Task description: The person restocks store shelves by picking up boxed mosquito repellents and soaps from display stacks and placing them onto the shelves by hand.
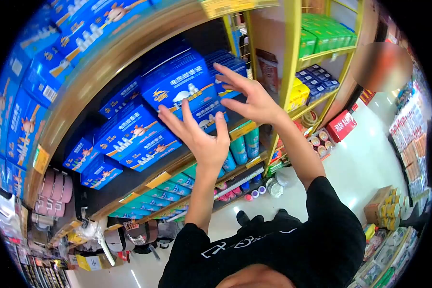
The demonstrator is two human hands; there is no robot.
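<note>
A large blue box (177,72) sits on top of another blue box (206,117) on a shelf. My left hand (201,139) is raised before the lower front of these boxes, its fingers spread and nothing held. To the right, my right hand (254,98) is at the right side of the large box, fingers apart and empty; whether its fingertips touch the box cannot be made out. Further blue boxes (127,132) are stacked to the left, and more blue boxes (228,72) stand behind my right hand.
Below, a shelf holds teal packages (165,192) and bottles (238,149). A yellow rack (293,57) with green boxes (321,36) stands to the right. Cartons (379,204) sit on the floor (360,158). Blurred red and orange shapes show at the upper right.
</note>
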